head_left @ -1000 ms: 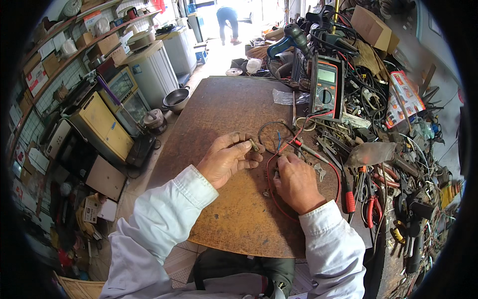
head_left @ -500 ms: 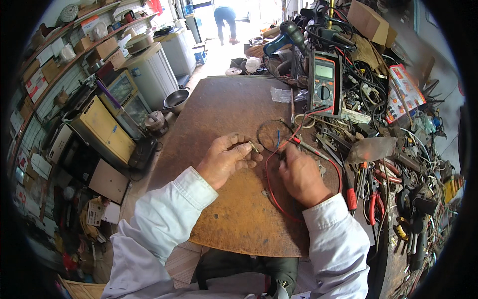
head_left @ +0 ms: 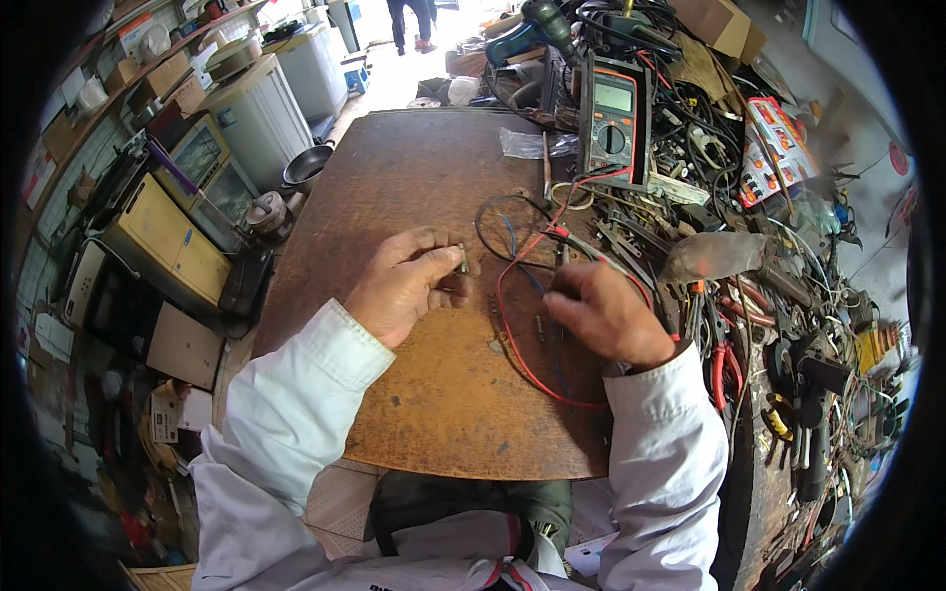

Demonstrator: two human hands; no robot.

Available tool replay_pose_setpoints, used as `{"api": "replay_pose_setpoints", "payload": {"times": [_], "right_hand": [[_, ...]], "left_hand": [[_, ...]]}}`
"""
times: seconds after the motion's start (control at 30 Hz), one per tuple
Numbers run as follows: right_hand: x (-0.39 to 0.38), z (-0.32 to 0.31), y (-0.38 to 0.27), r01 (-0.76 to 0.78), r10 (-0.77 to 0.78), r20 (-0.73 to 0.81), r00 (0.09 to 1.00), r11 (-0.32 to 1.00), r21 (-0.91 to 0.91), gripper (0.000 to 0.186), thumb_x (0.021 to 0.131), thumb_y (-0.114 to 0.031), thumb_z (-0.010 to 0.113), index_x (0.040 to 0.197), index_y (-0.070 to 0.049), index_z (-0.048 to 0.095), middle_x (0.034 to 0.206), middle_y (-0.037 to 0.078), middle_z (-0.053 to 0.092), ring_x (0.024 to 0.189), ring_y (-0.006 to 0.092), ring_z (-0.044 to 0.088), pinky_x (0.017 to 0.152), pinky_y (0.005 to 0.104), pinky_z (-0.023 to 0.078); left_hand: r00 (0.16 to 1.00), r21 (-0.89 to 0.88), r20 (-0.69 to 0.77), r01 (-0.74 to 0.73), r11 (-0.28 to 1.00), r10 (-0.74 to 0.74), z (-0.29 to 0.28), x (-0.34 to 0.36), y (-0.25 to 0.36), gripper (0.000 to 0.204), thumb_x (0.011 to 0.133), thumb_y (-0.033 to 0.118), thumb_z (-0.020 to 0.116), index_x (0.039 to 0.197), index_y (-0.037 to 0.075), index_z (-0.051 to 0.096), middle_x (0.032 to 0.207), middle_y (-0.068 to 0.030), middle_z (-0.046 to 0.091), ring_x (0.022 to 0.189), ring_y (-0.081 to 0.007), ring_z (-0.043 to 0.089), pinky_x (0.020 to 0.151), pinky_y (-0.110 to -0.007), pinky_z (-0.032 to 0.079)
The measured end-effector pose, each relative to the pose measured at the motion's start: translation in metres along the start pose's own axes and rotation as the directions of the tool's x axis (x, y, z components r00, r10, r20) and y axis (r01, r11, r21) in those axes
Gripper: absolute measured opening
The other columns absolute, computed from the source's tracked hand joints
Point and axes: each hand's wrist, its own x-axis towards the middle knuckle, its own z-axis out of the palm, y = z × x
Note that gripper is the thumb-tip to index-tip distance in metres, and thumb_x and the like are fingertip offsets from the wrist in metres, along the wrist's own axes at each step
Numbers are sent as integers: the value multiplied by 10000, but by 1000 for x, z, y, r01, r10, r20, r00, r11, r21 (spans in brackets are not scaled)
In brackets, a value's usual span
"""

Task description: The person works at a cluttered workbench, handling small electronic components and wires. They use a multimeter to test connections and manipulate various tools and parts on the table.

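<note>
The left hand (head_left: pixel 404 291) is over the middle of the tabletop (head_left: pixel 424 404), a small part (head_left: pixel 462 260) between its fingertips; the right hand (head_left: pixel 616 320) is to its right. A looped test lead (head_left: pixel 502 300) lies partly between them. Beyond the right hand, toward the table's far end, stands the multimeter (head_left: pixel 613 136), with a plastic bag (head_left: pixel 525 144) just to its left. Pliers (head_left: pixel 720 369) lie among piled tools along the right; left of the table are a pan (head_left: pixel 307 164) and, farther left, a cabinet (head_left: pixel 168 241).

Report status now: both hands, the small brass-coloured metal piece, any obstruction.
Left hand pinching small brass-coloured metal piece. Right hand over brown wooden tabletop, grip unclear. Thin red cable curving across tabletop between hands.
</note>
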Motion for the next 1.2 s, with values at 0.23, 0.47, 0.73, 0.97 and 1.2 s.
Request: {"api": "replay_pose_setpoints", "payload": {"times": [0.23, 0.47, 0.73, 0.97, 1.2], "right_hand": [[-6, 10, -16, 27, -9, 54, 998, 933, -358, 226, 794, -168, 709, 843, 23, 597, 764, 266, 636, 786, 455, 632, 689, 516, 509], [-10, 18, -13, 87, -42, 109, 993, 892, -444, 192, 834, -154, 601, 901, 19, 554, 691, 251, 627, 712, 448, 636, 639, 528, 514], [-13, 22, -15, 114, -88, 76, 993, 853, -509, 186, 858, -159, 547, 898, 23, 544, 658, 234, 625, 650, 433, 636, 590, 541, 508], [-8, 14, -14, 69, -46, 89, 995, 960, -270, 248, 930, -198, 544, 912, 43, 486, 743, 282, 618, 764, 478, 622, 663, 533, 485], [-4, 12, -6, -21, 17, 40, 999, 996, 91, 242, 962, -190, 548, 973, 38, 467, 778, 270, 580, 755, 427, 598, 647, 460, 456]], "left_hand": [[984, 113, 66, -174, 978, 167, 3, 0, -1, 236, 915, -17, 598, 1149, 3, 573, 1019, -76, 639, 886, -186, 665, 742, -297, 530], [985, 181, 59, -172, 968, 164, -1, 3, -6, 266, 892, -18, 637, 1153, 12, 596, 978, -55, 665, 900, -179, 671, 750, -289, 522], [983, 169, 44, -182, 969, 177, -3, 4, -10, 257, 891, -4, 644, 1144, 10, 601, 1005, -72, 667, 904, -183, 671, 755, -292, 524], [989, 169, 45, -146, 975, 140, 0, 3, -7, 240, 897, -10, 633, 1135, 5, 601, 1012, -75, 667, 922, -191, 675, 756, -302, 532], [990, 146, 35, -137, 980, 134, 3, 0, -6, 222, 904, -13, 625, 1124, 5, 603, 1000, -70, 668, 927, -189, 676, 755, -300, 535]]}}
